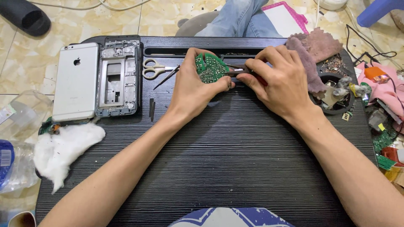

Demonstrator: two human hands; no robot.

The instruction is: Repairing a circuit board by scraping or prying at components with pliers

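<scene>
At the far middle of the bench (235, 159):
Board: a small green circuit board (211, 68), held just above the top, between both hands.
Left hand (198, 86): its grip is closed on the board's near and left edge.
Right hand (280, 84): its grip is closed around a slim tool (236, 70) whose tip meets the board.
Handling: likely light, stiff, thin and fragile; best held by the edges, off the solder face.
Nearby: scissors (152, 68) and tweezers (167, 77) to the left.
</scene>
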